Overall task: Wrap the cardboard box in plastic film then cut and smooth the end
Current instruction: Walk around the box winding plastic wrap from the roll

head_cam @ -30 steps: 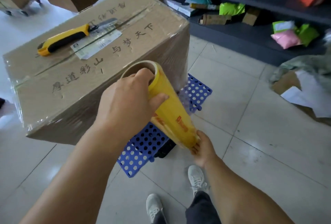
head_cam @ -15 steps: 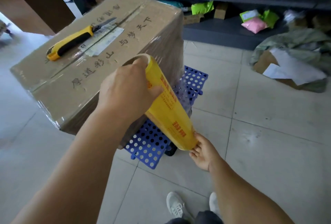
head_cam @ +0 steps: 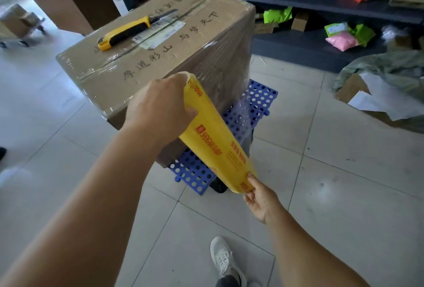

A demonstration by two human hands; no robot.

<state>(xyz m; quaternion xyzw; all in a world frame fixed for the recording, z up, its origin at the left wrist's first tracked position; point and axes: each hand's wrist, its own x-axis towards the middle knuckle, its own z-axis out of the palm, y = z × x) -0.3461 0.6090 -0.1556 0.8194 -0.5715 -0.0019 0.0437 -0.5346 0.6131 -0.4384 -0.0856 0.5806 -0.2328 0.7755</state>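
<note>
Both hands grip the film roll point(head_cam: 215, 142) beside the cardboard box point(head_cam: 160, 57).

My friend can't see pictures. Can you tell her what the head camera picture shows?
Two hands hold a yellow roll of plastic film beside a cardboard box: the left hand grips its top end, the right hand its bottom end. A yellow knife lies on the box, which sits on a blue cart.

knife point(head_cam: 130, 30) on box point(head_cam: 160, 57), box on pallet point(head_cam: 259, 100), film roll point(head_cam: 215, 139) before box
</note>
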